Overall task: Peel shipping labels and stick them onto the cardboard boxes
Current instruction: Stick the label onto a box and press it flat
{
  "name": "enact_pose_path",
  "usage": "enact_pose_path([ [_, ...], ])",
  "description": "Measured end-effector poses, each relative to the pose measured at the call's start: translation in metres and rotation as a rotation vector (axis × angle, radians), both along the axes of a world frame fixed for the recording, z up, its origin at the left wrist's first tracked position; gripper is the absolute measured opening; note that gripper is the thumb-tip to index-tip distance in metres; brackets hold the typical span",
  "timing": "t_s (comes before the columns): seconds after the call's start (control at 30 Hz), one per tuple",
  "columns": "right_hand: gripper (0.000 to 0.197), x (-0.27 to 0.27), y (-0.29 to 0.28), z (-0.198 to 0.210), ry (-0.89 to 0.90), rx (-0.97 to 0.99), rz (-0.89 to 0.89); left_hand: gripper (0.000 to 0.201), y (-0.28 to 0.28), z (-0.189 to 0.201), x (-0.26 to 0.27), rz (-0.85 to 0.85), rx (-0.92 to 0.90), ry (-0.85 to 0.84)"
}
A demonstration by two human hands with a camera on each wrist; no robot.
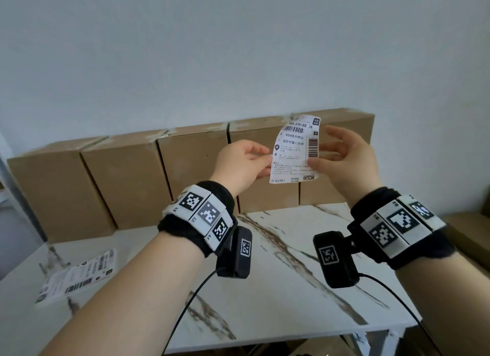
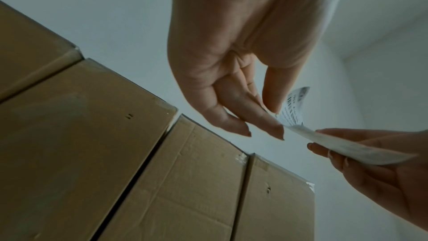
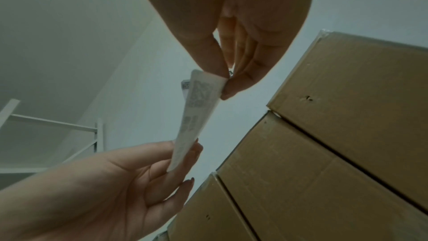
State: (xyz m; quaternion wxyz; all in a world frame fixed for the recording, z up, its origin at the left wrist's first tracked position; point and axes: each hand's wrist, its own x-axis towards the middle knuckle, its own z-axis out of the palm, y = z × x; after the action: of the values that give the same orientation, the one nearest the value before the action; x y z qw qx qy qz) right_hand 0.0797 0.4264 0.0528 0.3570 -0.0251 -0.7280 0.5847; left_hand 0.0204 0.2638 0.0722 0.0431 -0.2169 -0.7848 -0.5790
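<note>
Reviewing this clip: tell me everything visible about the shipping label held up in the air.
The shipping label is a white paper slip printed with barcodes, Chinese text and a QR code. It is upright and slightly curled, in front of the row of cardboard boxes. The left hand pinches its left edge, the right hand its right edge.

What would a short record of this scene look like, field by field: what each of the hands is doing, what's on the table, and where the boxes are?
left hand: pinches the left edge of the held label
right hand: pinches the label's right edge
held label: in the air before the boxes, printed side toward the person, slightly curled
cardboard boxes: five in a row against the wall, no labels showing
spare labels: flat on the marble table, left side
</note>
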Motion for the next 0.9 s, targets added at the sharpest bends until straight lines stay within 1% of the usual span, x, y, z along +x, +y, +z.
enact_pose_path([
  [0.1,0.069,-0.006,0.014,-0.005,-0.030,-0.044,-0.055,0.006,0.015,-0.003,-0.004,-0.007,-0.051,0.027],
  [0.23,0.066,-0.016,0.031,-0.011,-0.080,-0.049,-0.105,0.011,0.035,-0.010,-0.010,0.012,-0.140,0.092],
  [0.3,0.057,-0.020,0.042,-0.012,-0.105,-0.041,-0.128,0.014,0.045,-0.013,-0.013,0.039,-0.194,0.130],
  [0.37,0.043,-0.024,0.053,-0.013,-0.107,-0.061,-0.143,0.013,0.053,-0.014,-0.014,0.049,-0.209,0.146],
  [0.43,0.022,-0.029,0.065,-0.014,-0.102,-0.059,-0.179,0.006,0.061,-0.014,-0.018,0.052,-0.235,0.176],
  [0.47,0.012,-0.031,0.071,-0.014,-0.105,-0.052,-0.199,0.012,0.064,-0.015,-0.019,0.060,-0.261,0.193],
  [0.5,0.011,-0.034,0.076,-0.015,-0.108,-0.045,-0.213,0.019,0.068,-0.015,-0.022,0.062,-0.274,0.205],
  [0.53,0.016,-0.037,0.082,-0.016,-0.115,-0.041,-0.224,0.025,0.073,-0.016,-0.024,0.062,-0.281,0.211],
  [0.63,0.022,-0.044,0.099,-0.018,-0.133,-0.043,-0.233,0.037,0.087,-0.017,-0.036,0.082,-0.325,0.249],
  [0.77,0.021,-0.053,0.117,-0.023,-0.162,-0.053,-0.221,0.049,0.104,-0.020,-0.048,0.069,-0.325,0.165],
  [0.9,0.023,-0.064,0.124,-0.028,-0.207,-0.054,-0.172,0.053,0.118,-0.028,-0.058,0.051,-0.298,0.074],
])
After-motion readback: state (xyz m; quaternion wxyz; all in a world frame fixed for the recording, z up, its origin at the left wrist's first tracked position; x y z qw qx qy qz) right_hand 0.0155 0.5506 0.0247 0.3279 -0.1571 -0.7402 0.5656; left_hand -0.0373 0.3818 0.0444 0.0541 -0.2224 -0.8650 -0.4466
